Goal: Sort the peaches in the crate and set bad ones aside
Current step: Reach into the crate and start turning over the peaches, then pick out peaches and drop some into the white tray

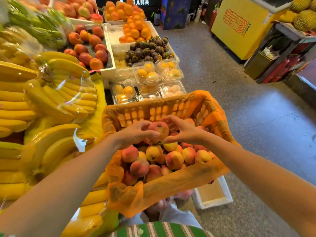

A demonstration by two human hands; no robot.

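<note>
Bananas [56, 93] left. Mangosteens [147, 50] behind clear fruit boxes [147, 74], oranges [136, 29] beyond. Yellow freezer [239, 29] across the aisle, durians [304, 16] top right.

Single head-worn wide-angle view, looking forward and down, close above the crate [153, 112]

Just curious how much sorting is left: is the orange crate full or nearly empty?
Partly full: peaches heap in the crate, but its far wall stands bare above them.

We stand on a speckled grey floor [222, 69] that shines towards our right. Ahead we see a yellow chest freezer [239, 36], a metal rack [289, 32] bearing durians [304, 19], and stacked blue boxes [172, 14].
</note>
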